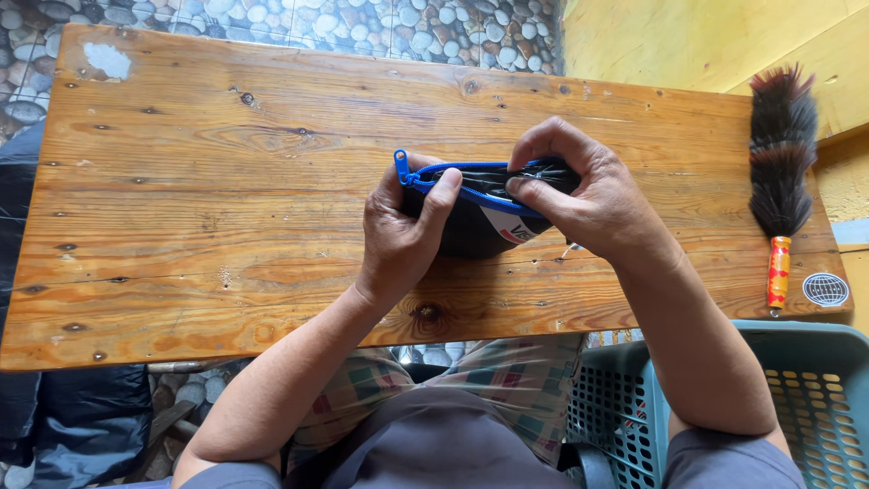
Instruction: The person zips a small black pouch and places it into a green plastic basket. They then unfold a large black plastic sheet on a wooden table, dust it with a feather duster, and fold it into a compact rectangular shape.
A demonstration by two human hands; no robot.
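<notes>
A small black pouch with a blue zipper rests on a wooden table, its mouth open. My left hand grips the pouch's left end, thumb and forefinger near the blue zipper pull. My right hand holds the right end, with its fingers curled over the open rim and fingertips inside the mouth. What is inside the pouch is hidden.
A feather duster with a red and yellow handle lies along the table's right edge, by a round sticker. A teal perforated plastic basket stands at my right knee. Pebble floor lies beyond the table; a yellow wall is at the right.
</notes>
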